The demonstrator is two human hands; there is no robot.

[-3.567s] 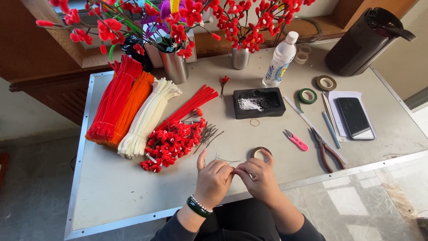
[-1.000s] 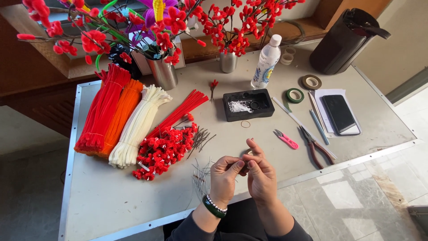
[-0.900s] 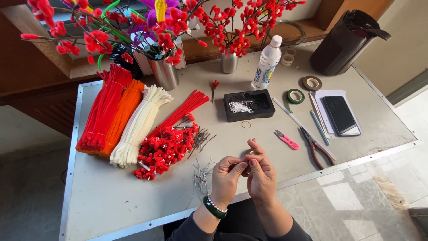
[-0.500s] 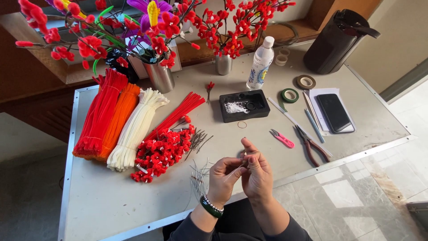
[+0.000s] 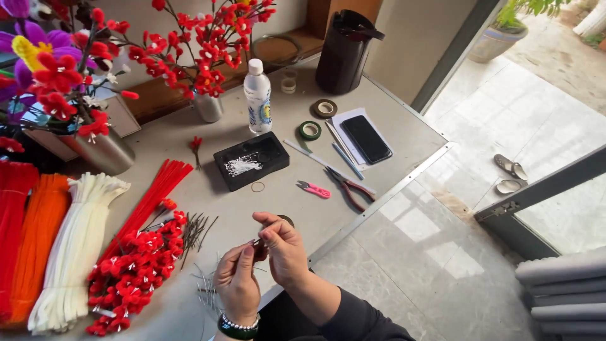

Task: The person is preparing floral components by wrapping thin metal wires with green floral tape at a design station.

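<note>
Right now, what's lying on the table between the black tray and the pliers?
In the head view, small pink snips lie between the black tray and the pliers.

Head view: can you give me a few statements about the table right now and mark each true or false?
1. Both hands, left hand and right hand, meet on a small piece. True.
2. The black tray holds white bits. True.
3. The pink snips are in the right hand. False: they lie on the table.
4. The phone lies beside the red flower pile. False: it rests on paper at the far side.
</note>
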